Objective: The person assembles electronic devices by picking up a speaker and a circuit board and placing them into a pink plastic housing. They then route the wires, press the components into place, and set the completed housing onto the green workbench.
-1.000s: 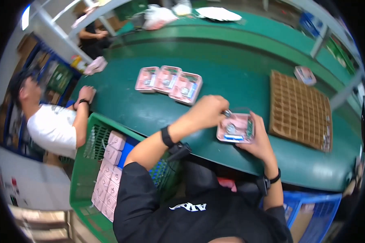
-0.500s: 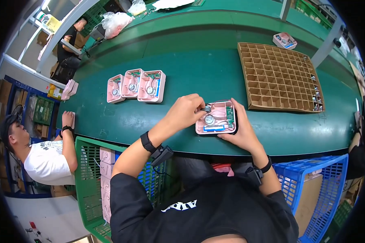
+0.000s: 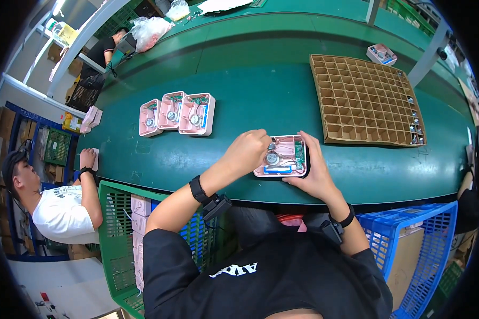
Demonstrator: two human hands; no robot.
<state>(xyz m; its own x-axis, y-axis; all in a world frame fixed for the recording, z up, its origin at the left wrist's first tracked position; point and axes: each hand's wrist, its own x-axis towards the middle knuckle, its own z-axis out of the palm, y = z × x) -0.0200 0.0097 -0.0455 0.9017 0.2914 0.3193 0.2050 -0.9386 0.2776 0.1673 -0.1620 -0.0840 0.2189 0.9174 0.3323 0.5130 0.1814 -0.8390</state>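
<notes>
On the green bench in front of me lies an open pink plastic housing (image 3: 288, 139). Inside it are a round silver part (image 3: 272, 159), a blue cylindrical battery (image 3: 278, 170), a green circuit board (image 3: 299, 152) and thin wires. My right hand (image 3: 318, 173) wraps the housing's right side, thumb at the near edge and fingers along the far one. At the upper left corner, my left hand (image 3: 252, 152) is closed with curled fingers around a small round metal part (image 3: 272, 145), mostly hidden by the fingertips.
Three similar open pink housings (image 3: 197, 114) stand to the left, another (image 3: 381, 54) at the far right. A cardboard divider tray (image 3: 367, 101) holds several small metal parts along its right side. Green (image 3: 114, 234) and blue crates (image 3: 410, 223) flank me. A co-worker (image 3: 64, 207) sits at the left.
My left hand has turned and its fingers have moved slightly down over the corner, covering more of the small metal part. The housing has shifted slightly left with my right hand.
</notes>
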